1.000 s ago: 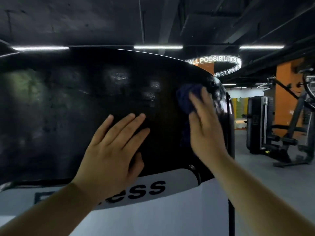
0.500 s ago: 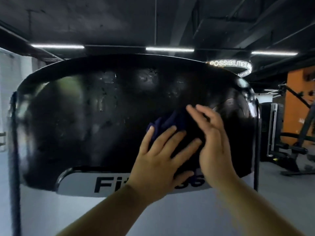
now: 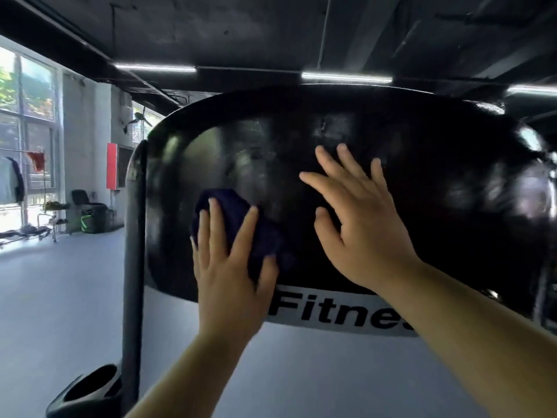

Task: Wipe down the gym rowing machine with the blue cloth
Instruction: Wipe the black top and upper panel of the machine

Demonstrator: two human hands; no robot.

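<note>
Left hand [image 3: 229, 267], fingers straight, presses the blue cloth [image 3: 265, 236], slanting upper-left to lower-right, on the rowing machine's black panel [image 3: 437, 176] beside the flat, splayed right hand [image 3: 364, 230]

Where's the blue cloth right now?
Head view, left of centre: the blue cloth is pressed on the black panel under the left hand, above-left of the Fitness lettering.
</note>
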